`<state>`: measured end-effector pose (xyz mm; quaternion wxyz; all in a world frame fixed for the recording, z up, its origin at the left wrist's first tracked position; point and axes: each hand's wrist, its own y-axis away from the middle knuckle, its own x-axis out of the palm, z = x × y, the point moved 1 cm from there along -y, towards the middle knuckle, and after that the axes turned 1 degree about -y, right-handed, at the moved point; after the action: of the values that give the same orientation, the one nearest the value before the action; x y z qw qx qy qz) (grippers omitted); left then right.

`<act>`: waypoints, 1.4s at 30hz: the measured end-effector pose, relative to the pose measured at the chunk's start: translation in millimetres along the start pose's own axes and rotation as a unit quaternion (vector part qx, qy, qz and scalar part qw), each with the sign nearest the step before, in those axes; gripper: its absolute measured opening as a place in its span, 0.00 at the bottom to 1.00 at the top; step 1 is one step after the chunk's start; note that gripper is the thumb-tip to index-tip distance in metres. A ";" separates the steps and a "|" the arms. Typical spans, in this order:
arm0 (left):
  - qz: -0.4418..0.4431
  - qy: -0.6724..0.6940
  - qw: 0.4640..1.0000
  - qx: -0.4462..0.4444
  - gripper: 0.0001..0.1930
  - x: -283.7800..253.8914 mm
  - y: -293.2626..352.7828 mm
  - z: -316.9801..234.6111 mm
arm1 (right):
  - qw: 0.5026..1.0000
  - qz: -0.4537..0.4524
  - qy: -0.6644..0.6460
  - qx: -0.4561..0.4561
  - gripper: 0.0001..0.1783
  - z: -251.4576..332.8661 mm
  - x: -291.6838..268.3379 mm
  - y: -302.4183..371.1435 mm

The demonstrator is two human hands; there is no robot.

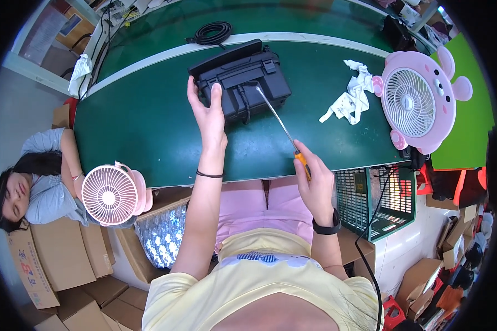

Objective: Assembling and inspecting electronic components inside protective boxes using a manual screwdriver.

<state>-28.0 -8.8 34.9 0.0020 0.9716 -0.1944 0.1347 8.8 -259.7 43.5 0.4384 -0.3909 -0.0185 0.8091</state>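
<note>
A black boxy device point(243, 83) with a raised flap and a short ribbed cable rests on the green table in front of me. My left hand point(209, 113) grips its left side, thumb up along the near face. In my right hand point(315, 179) is a screwdriver point(280, 122) with a long metal shaft and an orange-yellow handle. Its tip reaches the near face of the device, beside the cable; whether it sits in a screw is too small to tell.
Crumpled white paper point(353, 96) lies right of the device, near a pink animal-shaped fan point(414, 99). A coiled black cable point(211, 34) sits at the back. Another pink fan point(110, 194) stands at the left edge, beside a person point(49, 176). A green crate point(378, 204) is below the table.
</note>
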 end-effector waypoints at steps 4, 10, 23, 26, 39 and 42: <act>0.003 -0.124 0.990 0.070 0.36 -4.8 -4.7 4.0 | 0.999 0.013 0.028 -0.017 0.21 4.9 6.8 -14.1; 0.014 -0.129 0.989 0.065 0.36 -4.3 -3.7 3.4 | 0.996 -0.008 0.085 -0.039 0.21 7.4 10.0 -16.6; 0.017 -0.118 0.991 0.055 0.43 -2.6 -2.0 1.0 | 0.982 -0.067 0.161 -0.069 0.23 9.5 16.0 -13.9; 0.016 -0.127 0.990 0.058 0.43 -2.5 -0.5 -0.2 | 0.981 -0.079 0.165 -0.070 0.22 6.4 18.0 -13.5; 0.014 -0.115 0.991 0.066 0.43 -3.9 -1.1 3.4 | 0.981 -0.093 0.155 -0.075 0.21 6.3 19.5 -14.1; 0.017 -0.107 0.992 0.064 0.43 -3.5 -1.8 2.6 | 0.986 -0.073 0.133 -0.067 0.22 6.7 20.1 -12.4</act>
<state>-29.8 -5.9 31.6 -0.0836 0.9750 -0.2013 0.0424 6.8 -235.5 40.4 0.4676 -0.5211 -0.0423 0.7128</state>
